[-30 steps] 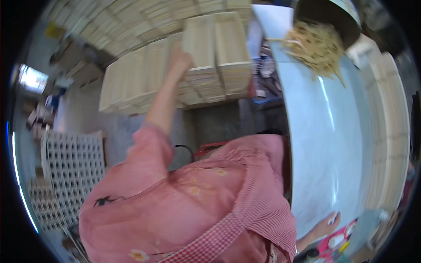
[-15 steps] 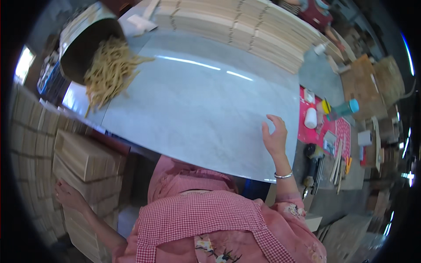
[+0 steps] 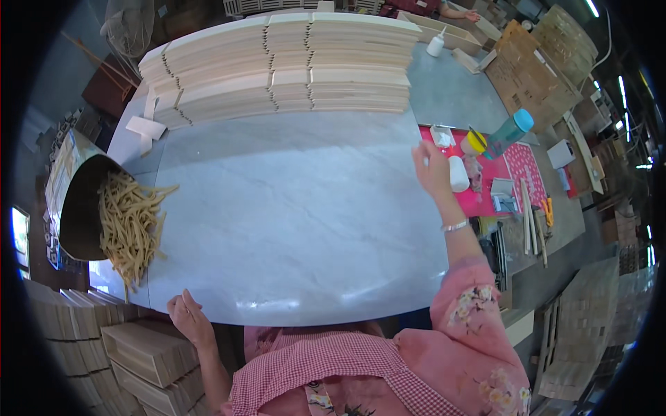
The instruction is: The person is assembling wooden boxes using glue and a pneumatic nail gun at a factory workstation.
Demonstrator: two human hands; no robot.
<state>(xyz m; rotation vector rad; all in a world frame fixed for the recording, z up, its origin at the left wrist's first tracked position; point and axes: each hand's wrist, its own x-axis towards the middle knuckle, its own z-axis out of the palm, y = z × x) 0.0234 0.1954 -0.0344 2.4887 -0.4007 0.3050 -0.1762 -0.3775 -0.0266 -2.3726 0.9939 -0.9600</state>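
Observation:
My left hand [image 3: 191, 320] is at the table's front left edge, fingers loosely curled, with nothing visible in them. My right hand [image 3: 433, 172], a silver bracelet on its wrist, hovers over the table's right side with its fingers bent and apart. Nothing shows in its grasp. Close beside its fingers lies a white bottle [image 3: 458, 174] on a pink mat [image 3: 474, 201]. Between my hands spreads the pale marble-look tabletop [image 3: 291, 208]. On the left, a tipped bucket [image 3: 83, 211] spills a heap of tan, strip-like pieces [image 3: 132, 225] onto it.
Long stacks of thin wooden boards [image 3: 291, 62] line the table's far side. A teal-lidded bottle [image 3: 510, 133] and a yellow-rimmed cup [image 3: 474, 143] stand at right. Wooden drawer-like boxes [image 3: 149, 353] are piled at lower left. Another person's hand [image 3: 470, 14] shows at the far right.
My left hand has risen from beside the wooden boxes to the table edge. My right hand has moved to beside the white bottle. The view has shifted, showing more of the far side.

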